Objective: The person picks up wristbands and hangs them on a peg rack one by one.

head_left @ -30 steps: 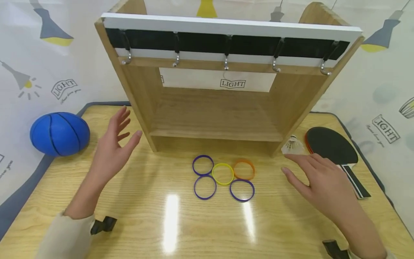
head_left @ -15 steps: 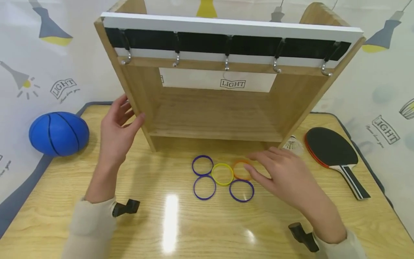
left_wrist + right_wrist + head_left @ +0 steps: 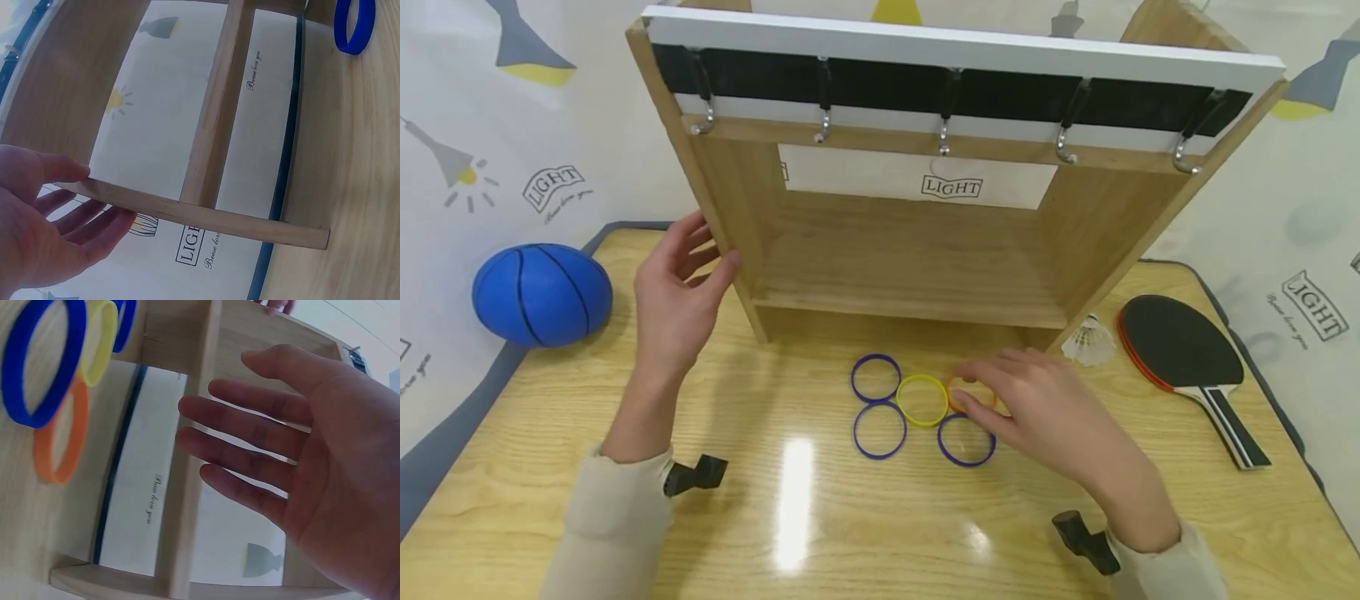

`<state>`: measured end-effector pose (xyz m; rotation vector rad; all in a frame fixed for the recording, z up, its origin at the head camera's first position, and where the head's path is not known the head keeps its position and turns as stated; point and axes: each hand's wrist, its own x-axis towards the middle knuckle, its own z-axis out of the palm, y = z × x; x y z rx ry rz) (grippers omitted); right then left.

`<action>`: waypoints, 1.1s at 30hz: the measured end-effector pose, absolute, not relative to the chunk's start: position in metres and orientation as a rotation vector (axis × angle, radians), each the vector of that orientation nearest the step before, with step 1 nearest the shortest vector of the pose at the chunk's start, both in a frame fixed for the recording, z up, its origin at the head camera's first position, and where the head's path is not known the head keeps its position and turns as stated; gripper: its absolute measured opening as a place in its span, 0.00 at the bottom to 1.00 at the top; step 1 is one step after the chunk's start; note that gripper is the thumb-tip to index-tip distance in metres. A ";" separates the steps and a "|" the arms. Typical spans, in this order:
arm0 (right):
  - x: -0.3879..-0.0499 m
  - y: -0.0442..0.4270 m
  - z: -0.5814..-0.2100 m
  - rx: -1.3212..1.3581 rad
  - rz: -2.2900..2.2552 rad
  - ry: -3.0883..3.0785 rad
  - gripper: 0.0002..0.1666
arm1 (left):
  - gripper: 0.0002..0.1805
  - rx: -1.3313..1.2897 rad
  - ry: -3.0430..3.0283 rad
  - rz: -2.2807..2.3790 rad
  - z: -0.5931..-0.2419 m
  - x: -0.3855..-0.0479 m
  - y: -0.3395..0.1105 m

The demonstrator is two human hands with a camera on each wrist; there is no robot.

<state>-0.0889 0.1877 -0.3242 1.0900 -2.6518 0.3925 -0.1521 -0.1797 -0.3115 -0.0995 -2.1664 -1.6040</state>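
The left hand grips the wooden rack by its side; the right hand, fingers loosely extended, hovers over the orange ring on the counter.

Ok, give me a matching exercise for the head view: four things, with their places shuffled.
1. Left hand
2. Orange ring
3. Blue ball
4. Black paddle

A. Beside the shuttlecock
B. Partly hidden by the right hand
C. At the wooden rack's side panel
D. Far left of the tabletop

Pairs: 1-C, 2-B, 3-D, 4-A
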 end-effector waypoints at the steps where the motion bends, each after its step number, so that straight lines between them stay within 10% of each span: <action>1: -0.090 0.187 -0.327 1.103 0.403 -2.649 0.15 | 0.26 -0.097 -2.173 -1.597 -0.311 -0.152 -0.179; 33: -0.102 0.165 -0.381 1.247 0.271 -2.731 0.11 | 0.24 -0.048 -2.147 -1.526 -0.312 -0.153 -0.177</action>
